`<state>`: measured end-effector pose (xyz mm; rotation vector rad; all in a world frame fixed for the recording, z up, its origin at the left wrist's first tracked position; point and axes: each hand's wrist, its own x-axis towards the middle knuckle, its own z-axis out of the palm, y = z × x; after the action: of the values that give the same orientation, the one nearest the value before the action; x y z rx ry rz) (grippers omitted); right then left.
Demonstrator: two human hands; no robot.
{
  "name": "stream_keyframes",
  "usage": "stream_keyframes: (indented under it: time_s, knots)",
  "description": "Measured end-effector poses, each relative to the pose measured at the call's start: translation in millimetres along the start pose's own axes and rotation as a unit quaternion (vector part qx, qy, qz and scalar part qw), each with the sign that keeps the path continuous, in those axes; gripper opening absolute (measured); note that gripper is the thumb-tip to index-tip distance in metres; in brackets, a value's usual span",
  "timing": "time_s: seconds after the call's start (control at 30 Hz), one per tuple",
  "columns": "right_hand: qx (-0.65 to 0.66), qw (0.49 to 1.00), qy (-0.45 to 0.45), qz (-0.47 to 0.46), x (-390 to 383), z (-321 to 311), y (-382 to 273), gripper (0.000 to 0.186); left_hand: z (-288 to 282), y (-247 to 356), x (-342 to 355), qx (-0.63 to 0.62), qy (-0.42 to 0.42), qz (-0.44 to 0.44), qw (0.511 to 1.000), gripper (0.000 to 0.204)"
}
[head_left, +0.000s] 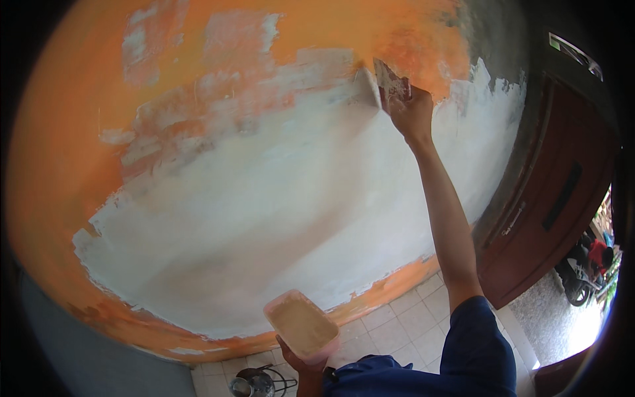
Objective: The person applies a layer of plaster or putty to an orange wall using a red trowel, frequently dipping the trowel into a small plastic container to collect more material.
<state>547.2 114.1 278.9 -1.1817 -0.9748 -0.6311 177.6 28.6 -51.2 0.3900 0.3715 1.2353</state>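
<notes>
With my right arm stretched up, my right hand is closed around a putty knife. Its wide, smeared blade is at the wall, along the upper border of the white patch; a strip of white filler shows beside the blade edge. Low in front of me, my left hand grips a pink plastic tub from below and the side. Beige-white filler lies inside the tub. The orange wall carries a broad coat of white filler, with thinner, streaky patches above it.
A dark red door stands at the right beside a grey wall strip. Beyond the doorway a motorcycle is parked outside. Below me are white floor tiles and a small metal stand holding a container.
</notes>
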Motion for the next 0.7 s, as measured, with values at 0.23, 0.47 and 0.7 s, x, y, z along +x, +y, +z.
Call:
stream_keyframes:
  time_s: [0.23,0.47,0.7]
  knots:
    - [-0.129,0.982,-0.006,-0.136,-18.4,27.0,-1.6,0.038,2.3,7.7,3.9,-0.002,0.086,-0.012,0.996,0.059]
    - [-0.066,0.991,-0.056,-0.103,-54.5,38.9,-26.7,0.04,29.2,6.9,0.1,-0.104,0.061,0.0,0.993,0.059]
    - [0.214,0.959,-0.032,0.185,-25.7,11.1,-35.0,0.015,21.8,9.8,-5.1,-0.171,0.011,-0.029,0.985,0.049]
